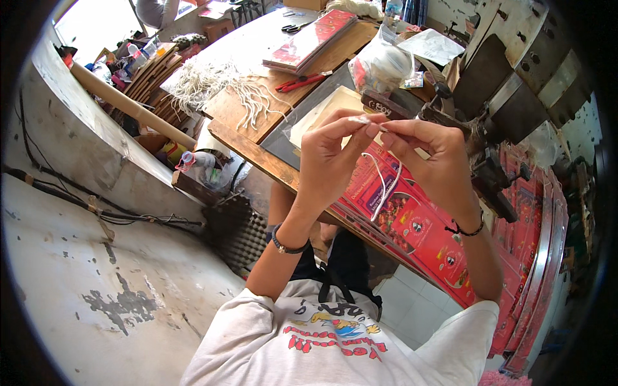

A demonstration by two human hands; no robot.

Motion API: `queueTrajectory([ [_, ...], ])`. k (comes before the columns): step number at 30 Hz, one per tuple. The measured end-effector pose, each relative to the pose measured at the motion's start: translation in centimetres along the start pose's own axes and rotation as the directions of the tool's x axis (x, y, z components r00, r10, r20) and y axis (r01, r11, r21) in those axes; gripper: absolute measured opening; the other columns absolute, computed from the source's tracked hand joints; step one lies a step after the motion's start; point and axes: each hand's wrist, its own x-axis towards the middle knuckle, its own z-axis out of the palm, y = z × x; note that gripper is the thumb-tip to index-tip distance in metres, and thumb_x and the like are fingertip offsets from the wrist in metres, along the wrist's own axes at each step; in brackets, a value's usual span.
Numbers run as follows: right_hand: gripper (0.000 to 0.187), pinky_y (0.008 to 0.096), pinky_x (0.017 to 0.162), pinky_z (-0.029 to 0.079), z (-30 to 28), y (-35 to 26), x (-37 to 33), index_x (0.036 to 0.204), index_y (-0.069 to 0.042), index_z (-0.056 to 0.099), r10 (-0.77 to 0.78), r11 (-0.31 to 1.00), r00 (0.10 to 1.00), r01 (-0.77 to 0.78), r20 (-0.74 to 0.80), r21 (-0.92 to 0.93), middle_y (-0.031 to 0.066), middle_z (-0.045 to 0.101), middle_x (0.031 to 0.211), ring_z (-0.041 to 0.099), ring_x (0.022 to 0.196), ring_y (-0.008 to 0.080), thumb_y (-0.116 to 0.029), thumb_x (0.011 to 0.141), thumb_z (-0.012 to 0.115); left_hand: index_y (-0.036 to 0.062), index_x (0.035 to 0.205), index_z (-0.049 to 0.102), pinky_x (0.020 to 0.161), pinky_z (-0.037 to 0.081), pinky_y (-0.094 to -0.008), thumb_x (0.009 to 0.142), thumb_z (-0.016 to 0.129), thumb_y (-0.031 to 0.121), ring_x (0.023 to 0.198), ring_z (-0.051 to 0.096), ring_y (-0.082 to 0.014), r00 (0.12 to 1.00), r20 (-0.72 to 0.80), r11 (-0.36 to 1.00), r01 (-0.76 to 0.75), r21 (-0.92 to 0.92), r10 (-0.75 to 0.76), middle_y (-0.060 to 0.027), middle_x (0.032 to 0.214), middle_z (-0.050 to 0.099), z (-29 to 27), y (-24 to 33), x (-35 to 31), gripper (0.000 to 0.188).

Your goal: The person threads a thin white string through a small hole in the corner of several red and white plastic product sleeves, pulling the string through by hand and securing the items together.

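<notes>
Left hand (329,154) and right hand (440,157) pinch white cord (384,192), apparently working its ends; next move likely needs steady tension.

At the upper left a brown cardboard tube (132,104) lies slanted beside a stack of flat brown boards (148,77). Below its lower end sits a clear plastic bottle (203,165). Black cables (116,213) run along the pale wall (193,283) at left, its surface scarred with a grey patch. Near top centre, black-handled scissors (294,27), a red-handled tool (302,82) and a filled clear plastic bag (383,61) rest on the bench (235,116). Dark metal machinery (492,96) fills the upper right; white tiles (409,302) show at lower centre.
</notes>
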Motion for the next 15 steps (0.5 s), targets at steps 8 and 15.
queueTrajectory([
  [8, 0.020, 0.0288, 0.061, 0.053, -0.7, 1.3, -0.1, 0.101, 0.003, 0.074, -0.075, 0.996, 0.993, 0.079, 0.089, -0.043, 0.0144, 0.073, 0.082, 0.067, 0.064, 0.0141, -0.015, 0.092, 0.073, -0.0053, 0.105, 0.069, 0.081, 0.051, -0.0275, 0.098, 0.067, 0.011, 0.087, 0.065, -0.0143, 0.973, -0.186, 0.981, 0.107, -0.163, -0.137, -0.0094, 0.097, 0.069, -0.3, -1.6, -1.6, 0.018],
  [15, 0.017, 0.0318, 0.064, 0.054, -1.6, 1.8, 0.2, 0.099, 0.002, 0.073, -0.097, 0.982, 0.983, 0.120, 0.158, -0.143, 0.0158, 0.071, 0.082, 0.068, 0.066, 0.0195, -0.013, 0.091, 0.072, -0.0038, 0.102, 0.068, 0.077, 0.051, -0.0275, 0.098, 0.067, 0.011, 0.083, 0.063, -0.0138, 0.955, -0.258, 0.953, 0.069, -0.296, -0.150, -0.0074, 0.092, 0.069, -0.6, -3.0, -1.8, 0.016],
])
